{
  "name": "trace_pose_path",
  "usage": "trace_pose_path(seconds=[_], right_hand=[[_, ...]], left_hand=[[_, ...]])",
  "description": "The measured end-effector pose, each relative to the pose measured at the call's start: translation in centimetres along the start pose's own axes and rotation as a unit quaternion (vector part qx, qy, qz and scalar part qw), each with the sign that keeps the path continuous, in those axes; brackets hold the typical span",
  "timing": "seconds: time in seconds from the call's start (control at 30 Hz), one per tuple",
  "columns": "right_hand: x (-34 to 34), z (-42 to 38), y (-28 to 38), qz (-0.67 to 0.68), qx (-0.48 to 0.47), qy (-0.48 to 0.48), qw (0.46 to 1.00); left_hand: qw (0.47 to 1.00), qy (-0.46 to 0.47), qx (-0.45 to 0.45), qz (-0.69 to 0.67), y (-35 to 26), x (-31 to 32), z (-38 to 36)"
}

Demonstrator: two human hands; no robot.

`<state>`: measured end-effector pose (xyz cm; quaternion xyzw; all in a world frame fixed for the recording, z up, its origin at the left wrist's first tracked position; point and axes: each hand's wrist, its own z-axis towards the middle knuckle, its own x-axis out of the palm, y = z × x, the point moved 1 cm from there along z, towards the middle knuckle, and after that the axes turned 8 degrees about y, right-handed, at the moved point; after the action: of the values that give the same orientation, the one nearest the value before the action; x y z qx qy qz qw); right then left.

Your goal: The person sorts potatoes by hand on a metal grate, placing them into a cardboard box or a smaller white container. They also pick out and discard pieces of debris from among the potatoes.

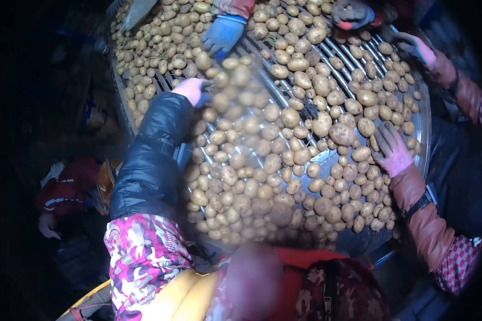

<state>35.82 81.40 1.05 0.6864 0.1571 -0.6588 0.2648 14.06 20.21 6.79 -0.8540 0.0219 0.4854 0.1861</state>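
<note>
Two gloved hands sorting potatoes on a barred metal conveyor.

The left hand [191,90], in a pale pink glove beyond a dark quilted sleeve, rests on the potatoes [262,176] near the conveyor's left rim; whether its grip is spread or pressed together cannot be told. The right hand [391,150], in a soiled pink glove, lies fingers spread and flat on the heap near the right rim, pinching nothing. Round, earthy tubers, too many to count, cover the curved steel conveyor [424,115]. A co-worker's blue glove [222,33] works at the far end; another gloved hand [415,47] reaches in from the right.
</note>
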Motion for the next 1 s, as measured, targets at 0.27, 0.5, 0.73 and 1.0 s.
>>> trace_pose_path(seconds=[0.27,0.5,0.73,1.0], right_hand=[[-2.8,0.4,1.2,-0.157,-0.083,0.003,0.984],[-1.4,0.4,0.3,-0.164,-0.068,-0.028,0.984],[-5.8,6.0,5.3,-0.246,-0.312,-0.007,0.918],[-6.2,8.2,6.4,-0.183,-0.2,0.15,0.951]], left_hand=[[0.974,0.012,-0.068,0.215,-5.0,0.9,1.1],[0.981,-0.164,0.103,0.007,-14.9,0.9,-2.5],[0.953,-0.043,0.16,0.254,-28.3,8.4,0.4],[0.988,-0.019,0.096,0.123,-28.7,4.7,-1.6]])
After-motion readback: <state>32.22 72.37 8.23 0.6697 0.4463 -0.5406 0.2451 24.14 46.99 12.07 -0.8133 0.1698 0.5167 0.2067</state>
